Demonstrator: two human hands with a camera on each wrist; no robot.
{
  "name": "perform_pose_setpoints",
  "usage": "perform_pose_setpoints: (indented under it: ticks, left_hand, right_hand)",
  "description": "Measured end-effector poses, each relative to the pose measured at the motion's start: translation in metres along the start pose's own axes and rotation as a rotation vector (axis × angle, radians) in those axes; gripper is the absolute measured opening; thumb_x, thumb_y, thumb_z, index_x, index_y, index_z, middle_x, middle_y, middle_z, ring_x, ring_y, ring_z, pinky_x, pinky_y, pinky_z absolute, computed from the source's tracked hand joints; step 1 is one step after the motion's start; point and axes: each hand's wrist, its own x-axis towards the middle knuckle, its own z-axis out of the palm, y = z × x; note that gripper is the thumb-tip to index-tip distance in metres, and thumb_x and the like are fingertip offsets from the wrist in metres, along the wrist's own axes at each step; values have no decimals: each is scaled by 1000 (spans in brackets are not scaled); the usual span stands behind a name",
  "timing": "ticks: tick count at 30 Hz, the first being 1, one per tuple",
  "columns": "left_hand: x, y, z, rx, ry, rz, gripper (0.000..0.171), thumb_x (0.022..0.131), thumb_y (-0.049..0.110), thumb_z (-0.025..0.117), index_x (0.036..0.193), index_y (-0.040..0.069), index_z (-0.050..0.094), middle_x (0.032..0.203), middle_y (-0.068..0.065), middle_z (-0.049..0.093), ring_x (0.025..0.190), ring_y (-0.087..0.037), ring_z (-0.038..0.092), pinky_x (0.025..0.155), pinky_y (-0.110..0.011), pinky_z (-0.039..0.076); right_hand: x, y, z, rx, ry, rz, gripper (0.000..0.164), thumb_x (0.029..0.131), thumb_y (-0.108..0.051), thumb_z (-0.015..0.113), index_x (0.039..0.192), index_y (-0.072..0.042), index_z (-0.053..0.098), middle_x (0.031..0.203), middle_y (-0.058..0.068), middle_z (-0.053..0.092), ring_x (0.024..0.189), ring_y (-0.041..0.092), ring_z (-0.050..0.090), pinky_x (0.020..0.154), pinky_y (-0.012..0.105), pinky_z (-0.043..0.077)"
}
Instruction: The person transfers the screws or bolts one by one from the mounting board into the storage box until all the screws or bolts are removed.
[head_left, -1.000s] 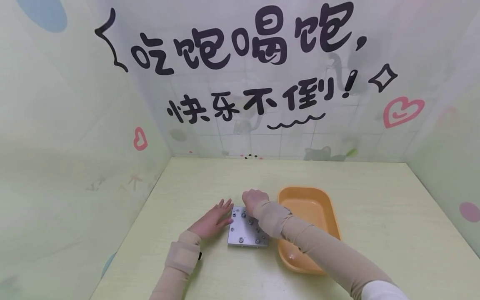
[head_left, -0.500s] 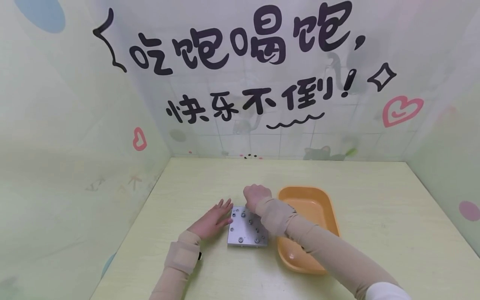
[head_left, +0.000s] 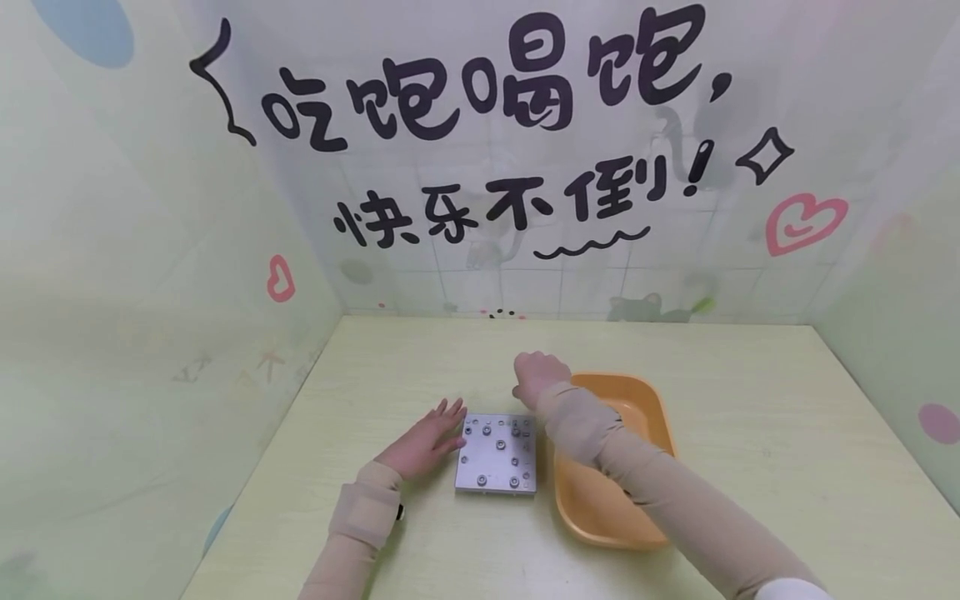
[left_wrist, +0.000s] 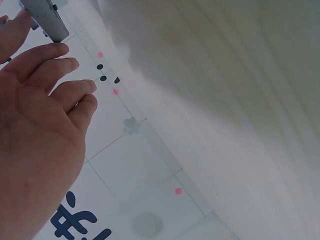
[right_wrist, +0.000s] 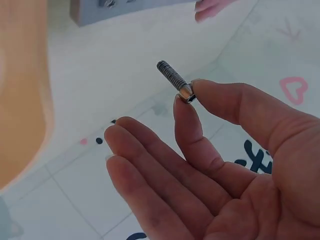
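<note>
A square silver metal plate (head_left: 487, 458) with several bolts standing in its holes lies on the table. My left hand (head_left: 423, 443) is at its left edge, with fairly straight fingers touching the side. In the left wrist view, the plate's edge (left_wrist: 50, 22) shows between thumb and fingers of that hand (left_wrist: 40, 115). Up and right of the plate is my right hand (head_left: 542, 379), close to the tub's left rim. In the right wrist view, its thumb and index finger pinch a socket-head bolt (right_wrist: 172, 76) by the head, the threaded shank pointing away; the other fingers are extended.
An orange plastic tub (head_left: 611, 521) stands right of the plate, partly covered by the right forearm. Light wooden table (head_left: 750, 467) surrounds both. Printed wall panels (head_left: 450, 283) close off the back and sides.
My right hand has moved right and slightly back, away from the plate toward the tub, uncovering the plate's upper right corner. My left hand and the plate have stayed put.
</note>
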Motion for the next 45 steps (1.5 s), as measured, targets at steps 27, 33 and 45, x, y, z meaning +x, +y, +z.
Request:
perform_pose_setpoints:
  ticks: [27,33,45]
  left_hand:
    - [0,3,-1,-1,-3,-8,58,102,26,53,150,-2,36,160,-18,27,150,-39,17,124,-53,16]
    - [0,3,0,-4,-6,-8,59,102,27,53,150,-1,35,161,-18,26,151,-39,16,124,-53,16]
    - [-1,0,1,7,-10,-10,59,102,29,52,151,0,34,161,-16,25,151,-38,16,125,-53,15]
  right_hand:
    - [-22,75,-17,92,-26,82,18,91,-18,71,90,-2,65,83,10,69,74,28,66,59,38,56]
    - [-27,89,-9,90,-62,90,18,91,-18,69,87,-1,64,73,9,64,61,21,55,52,30,45]
    - [-34,101,7,110,-107,98,17,91,-17,69,93,0,70,76,8,69,61,19,57,52,28,44]
